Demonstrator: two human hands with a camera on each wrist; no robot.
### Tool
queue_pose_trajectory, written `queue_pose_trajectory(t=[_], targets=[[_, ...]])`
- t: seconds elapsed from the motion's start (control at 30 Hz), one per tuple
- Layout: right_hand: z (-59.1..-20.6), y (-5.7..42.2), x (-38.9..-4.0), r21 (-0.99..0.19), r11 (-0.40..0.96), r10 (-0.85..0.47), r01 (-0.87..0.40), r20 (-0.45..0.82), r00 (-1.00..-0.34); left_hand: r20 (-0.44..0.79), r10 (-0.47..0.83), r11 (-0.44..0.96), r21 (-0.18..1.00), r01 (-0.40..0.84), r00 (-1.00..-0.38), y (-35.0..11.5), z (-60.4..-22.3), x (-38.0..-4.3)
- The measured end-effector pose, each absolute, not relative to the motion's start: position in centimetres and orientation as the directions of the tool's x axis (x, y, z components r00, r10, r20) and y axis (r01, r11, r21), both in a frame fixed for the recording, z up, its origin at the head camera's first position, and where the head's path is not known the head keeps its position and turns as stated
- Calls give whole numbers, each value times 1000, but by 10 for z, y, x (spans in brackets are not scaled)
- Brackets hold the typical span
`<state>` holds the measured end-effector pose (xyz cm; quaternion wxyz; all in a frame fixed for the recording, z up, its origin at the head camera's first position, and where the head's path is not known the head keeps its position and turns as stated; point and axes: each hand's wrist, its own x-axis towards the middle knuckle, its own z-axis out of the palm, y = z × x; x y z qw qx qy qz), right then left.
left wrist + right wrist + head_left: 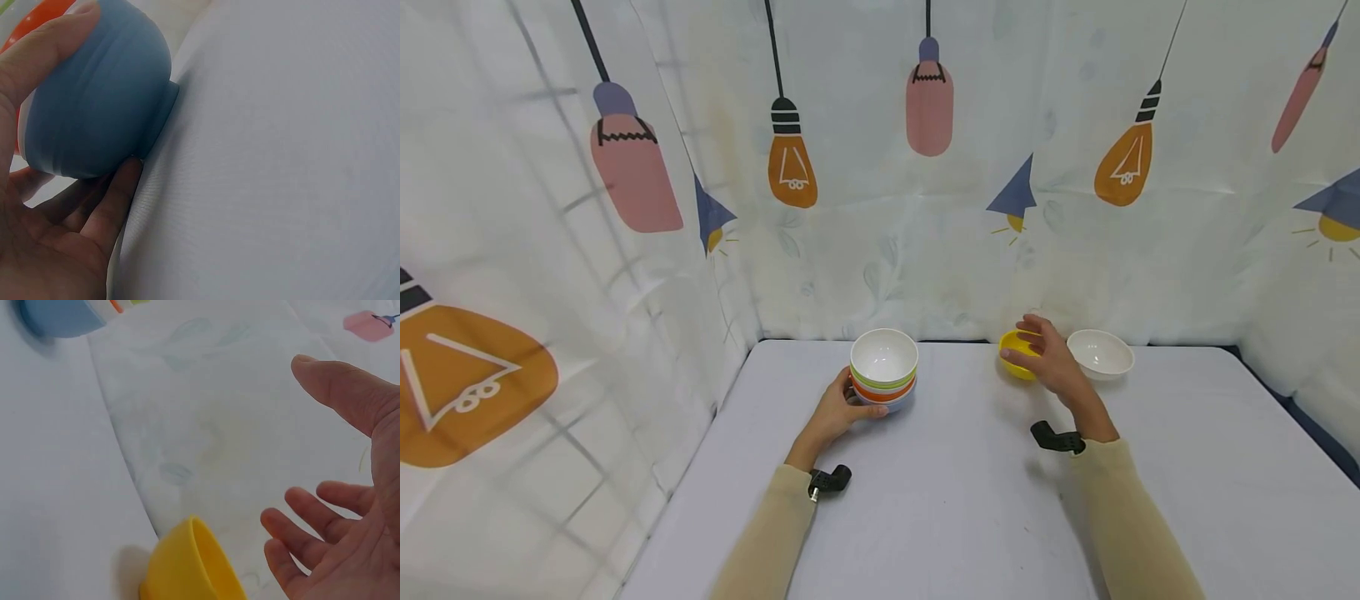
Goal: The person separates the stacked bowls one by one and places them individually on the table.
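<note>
My left hand (835, 410) grips a stack of nested bowls (883, 367) near the left of the white table. A white bowl sits on top, with green and orange rims below it. The lowest is a blue bowl (103, 94); in the left wrist view my thumb lies on its side and my fingers reach around it to its foot. My right hand (1051, 360) is over a small yellow bowl (1017, 372), thumb and fingers spread apart. In the right wrist view the yellow bowl (181, 565) stands upright below the fingers, with a gap between them.
A white bowl (1101, 354) stands just right of my right hand, close to the table's back edge. The table (955, 492) has a white cover. Behind it hangs a pale curtain (865, 250) printed with lamps, and another side of it runs along the left.
</note>
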<state>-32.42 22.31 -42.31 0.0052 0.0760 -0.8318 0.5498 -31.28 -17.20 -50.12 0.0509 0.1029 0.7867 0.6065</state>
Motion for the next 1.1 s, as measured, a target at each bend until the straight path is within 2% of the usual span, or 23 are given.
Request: queue_pose_trajectory(t=[0.4,0.8,1.1], targets=[[-418,193,-315,-901,339,-281,-270,177,-943,36,216,245,965,90,-976,-172,-502,-313],[-420,154,-310,-892,342,-372,-297,162,-914,47,221,253,962,104,-974,-173,-503,-313],[-420,124,-307,-865,395,-404,-310,139,-904,36,211,254,963,91,-977,-172,-502,-312]])
